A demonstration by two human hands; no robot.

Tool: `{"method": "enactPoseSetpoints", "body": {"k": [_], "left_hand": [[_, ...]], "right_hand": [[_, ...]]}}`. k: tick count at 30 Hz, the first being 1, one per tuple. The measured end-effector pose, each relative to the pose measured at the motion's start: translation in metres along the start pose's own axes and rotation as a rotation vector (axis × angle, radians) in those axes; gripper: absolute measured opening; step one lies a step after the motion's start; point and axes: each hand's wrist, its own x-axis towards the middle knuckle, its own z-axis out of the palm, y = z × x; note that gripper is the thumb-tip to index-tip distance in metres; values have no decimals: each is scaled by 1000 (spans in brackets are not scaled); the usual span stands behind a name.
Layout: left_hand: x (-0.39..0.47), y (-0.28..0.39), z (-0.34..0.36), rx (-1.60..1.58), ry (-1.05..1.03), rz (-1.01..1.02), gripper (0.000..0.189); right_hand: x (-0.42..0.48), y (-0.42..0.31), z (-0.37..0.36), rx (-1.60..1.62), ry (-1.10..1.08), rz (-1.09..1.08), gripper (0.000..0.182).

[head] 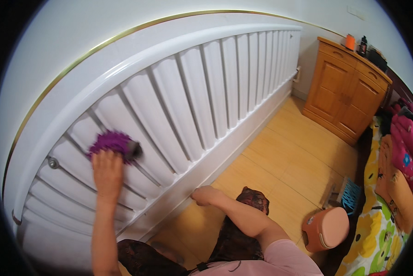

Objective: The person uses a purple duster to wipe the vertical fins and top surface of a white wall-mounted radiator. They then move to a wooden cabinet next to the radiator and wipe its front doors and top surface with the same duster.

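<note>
A purple chenille cleaning mitt or cloth (111,141), blurred and with a dark grey part at its right end, lies against the panels of a white wall radiator (192,82). My left hand (107,169) is closed on it from below, near the radiator's left end. My right hand (202,195) hangs with curled fingers over the radiator's lower edge and the floor, in front of my body. Nothing shows in its fingers, though the palm side is hidden.
A wooden cabinet (344,86) holding bottles stands beyond the radiator's far end. On the right, a pink plastic stool (334,227) and a blue-bristled brush or mop head (350,196) sit beside a bed with flowered bedding (365,238).
</note>
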Motion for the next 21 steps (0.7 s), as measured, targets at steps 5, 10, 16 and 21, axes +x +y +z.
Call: {"method": "enactPoseSetpoints", "body": {"k": [5, 10, 16, 21], "left_hand": [[80, -10, -31, -21, 237, -166, 33], [49, 35, 12, -63, 151, -148, 22], [-28, 124, 57, -225, -101, 122, 20], [-54, 123, 55, -306, -92, 198, 17]], "right_hand": [[1, 10, 2, -25, -81, 52, 22], [11, -3, 3, -23, -55, 21, 23], [3, -6, -6, -16, 5, 10, 18], [-4, 5, -3, -4, -58, 36, 28]]}}
